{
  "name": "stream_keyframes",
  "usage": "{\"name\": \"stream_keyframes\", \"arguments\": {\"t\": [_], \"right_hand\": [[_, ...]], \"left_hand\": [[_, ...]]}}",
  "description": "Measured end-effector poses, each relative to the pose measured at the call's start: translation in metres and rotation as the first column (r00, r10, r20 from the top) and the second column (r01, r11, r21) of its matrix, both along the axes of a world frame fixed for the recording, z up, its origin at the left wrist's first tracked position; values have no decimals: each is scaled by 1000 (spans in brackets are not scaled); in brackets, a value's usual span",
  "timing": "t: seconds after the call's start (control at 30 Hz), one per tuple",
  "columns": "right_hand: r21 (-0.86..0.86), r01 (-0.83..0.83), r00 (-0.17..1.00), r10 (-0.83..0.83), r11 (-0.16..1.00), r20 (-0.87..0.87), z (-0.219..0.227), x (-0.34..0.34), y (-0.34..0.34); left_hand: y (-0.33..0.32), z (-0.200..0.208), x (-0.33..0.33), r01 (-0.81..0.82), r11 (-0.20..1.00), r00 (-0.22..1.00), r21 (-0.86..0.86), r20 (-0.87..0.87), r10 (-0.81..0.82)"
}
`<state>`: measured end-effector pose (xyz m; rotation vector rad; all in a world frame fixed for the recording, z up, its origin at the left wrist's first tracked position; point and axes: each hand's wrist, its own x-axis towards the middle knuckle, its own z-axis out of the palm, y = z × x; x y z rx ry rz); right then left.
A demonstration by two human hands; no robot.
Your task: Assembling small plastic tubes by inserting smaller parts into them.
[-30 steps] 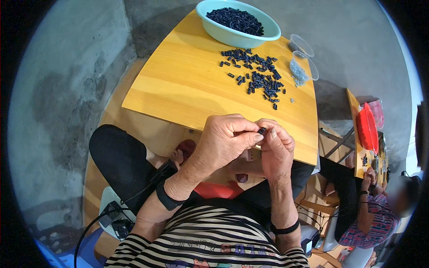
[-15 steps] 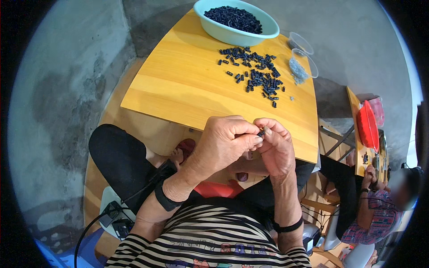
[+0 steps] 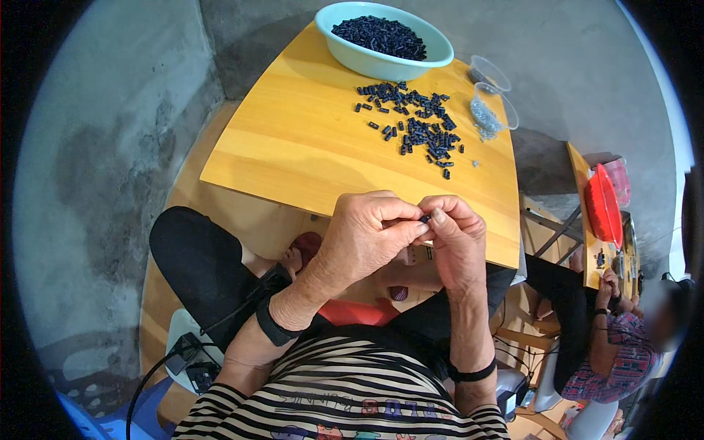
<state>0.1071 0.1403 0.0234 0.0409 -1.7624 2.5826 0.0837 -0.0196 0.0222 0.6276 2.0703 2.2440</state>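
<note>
A small black plastic piece (image 3: pixel 424 218) is pinched between the fingertips of both hands, just off the near edge of the wooden table (image 3: pixel 293 139). My left hand (image 3: pixel 372 229) grips it from the left with thumb and forefinger. From the right, my right hand (image 3: pixel 456 238) closes its thumb and forefinger on the same piece. Most of it is hidden by the fingers. Beyond the hands, a loose pile of similar black pieces (image 3: pixel 422 136) lies on the tabletop.
At the far edge stands a light-blue basin (image 3: pixel 337 53) full of black pieces. Clear plastic cups (image 3: pixel 506 110) at the far right hold small bits, some spilled out. To the right, another person (image 3: pixel 620 345) sits at a table with a red basin (image 3: pixel 604 205).
Both hands stay together at nearly the same spot. The right fingers have shifted slightly and closed in around the piece. The view has moved a little.
</note>
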Motion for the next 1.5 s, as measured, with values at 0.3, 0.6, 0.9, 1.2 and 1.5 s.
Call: {"name": "stream_keyframes", "arguments": {"t": [0.3, 0.6, 0.9, 1.2, 1.5], "right_hand": [[331, 25, 966, 63, 943, -251, 10, -9, 7], [91, -136, 986, 144, 986, -81, 7, -17, 14], [-38, -176, 979, 179, 984, 101, -2, -20, 18], [196, -152, 981, 124, 969, 149, -8, -29, 22], [561, -100, 991, 30, 822, 133, -12, -61, 32]], "left_hand": [[-8, 2, -6, 248, 947, 903, 205, 307, -302], [-8, -5, -8, 268, 930, 883, 253, 321, -342], [-4, -17, -16, 265, 941, 900, 212, 294, -320], [11, -26, -21, 99, 994, 981, 39, 161, -104], [30, -53, -58, -286, 930, 901, -232, -394, 178]]}}
